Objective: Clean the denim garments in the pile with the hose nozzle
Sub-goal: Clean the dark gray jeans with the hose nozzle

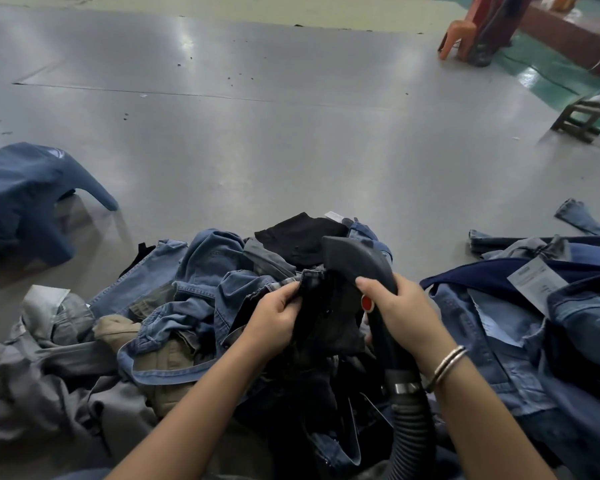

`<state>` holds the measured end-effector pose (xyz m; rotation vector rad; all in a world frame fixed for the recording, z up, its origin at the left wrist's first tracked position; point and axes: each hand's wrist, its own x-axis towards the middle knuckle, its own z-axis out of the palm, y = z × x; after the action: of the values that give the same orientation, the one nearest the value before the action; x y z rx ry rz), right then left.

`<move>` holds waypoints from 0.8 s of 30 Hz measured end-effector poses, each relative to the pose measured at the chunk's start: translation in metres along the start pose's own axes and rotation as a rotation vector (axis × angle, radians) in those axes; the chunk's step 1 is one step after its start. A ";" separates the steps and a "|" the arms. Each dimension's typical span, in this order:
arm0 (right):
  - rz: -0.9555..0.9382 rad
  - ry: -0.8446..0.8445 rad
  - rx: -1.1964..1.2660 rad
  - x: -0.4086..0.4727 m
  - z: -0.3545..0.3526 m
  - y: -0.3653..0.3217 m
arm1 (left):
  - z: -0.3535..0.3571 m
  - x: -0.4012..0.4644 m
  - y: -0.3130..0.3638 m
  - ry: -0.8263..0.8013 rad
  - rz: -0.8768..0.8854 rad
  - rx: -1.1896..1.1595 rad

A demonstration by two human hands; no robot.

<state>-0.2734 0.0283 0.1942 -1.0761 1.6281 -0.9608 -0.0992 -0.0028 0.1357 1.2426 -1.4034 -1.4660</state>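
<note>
A heap of denim garments [194, 292] in blue, grey and tan lies on the grey floor in front of me. My left hand [274, 320] pinches the edge of a dark denim garment [323, 317] held up over the heap. My right hand [399, 306] grips the black hose nozzle [354, 258], whose wide mouth points down against that dark garment. A red button [367, 303] shows on the nozzle beside my right thumb. The ribbed black hose [413, 427] runs down toward me from the nozzle.
A second stack of blue denim with paper tags [537, 282] lies to the right. One blue garment [25, 199] sits apart on the floor at left. An orange plastic chair [461, 32] and a low wooden stool [586, 119] stand far right.
</note>
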 end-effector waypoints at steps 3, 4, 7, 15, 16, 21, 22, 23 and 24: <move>-0.016 0.028 0.057 -0.002 -0.011 0.001 | -0.003 0.003 0.000 0.029 -0.021 -0.063; -0.012 0.012 0.068 -0.005 -0.014 0.003 | -0.005 0.005 0.000 0.039 -0.024 -0.076; 0.034 -0.099 0.047 -0.016 -0.015 0.006 | -0.004 0.006 0.000 0.032 0.007 -0.066; -0.025 0.054 0.005 -0.001 -0.006 0.003 | 0.001 0.001 0.000 -0.008 0.006 -0.057; -0.048 0.080 0.024 0.000 -0.008 0.003 | 0.000 0.002 0.001 0.003 -0.037 -0.138; -0.063 -0.067 0.077 -0.014 -0.017 0.007 | -0.014 0.011 0.007 0.037 -0.193 -0.640; -0.058 -0.110 0.054 -0.017 -0.015 0.008 | -0.016 0.011 0.008 0.030 -0.195 -0.691; -0.061 -0.142 0.007 -0.018 -0.013 0.009 | -0.017 0.011 0.009 0.019 -0.193 -0.726; -0.068 -0.164 -0.056 -0.019 -0.010 0.009 | -0.017 0.011 0.009 0.008 -0.192 -0.748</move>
<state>-0.2812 0.0502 0.1933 -1.2227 1.5005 -0.8514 -0.0867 -0.0186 0.1445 0.8985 -0.6168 -1.8686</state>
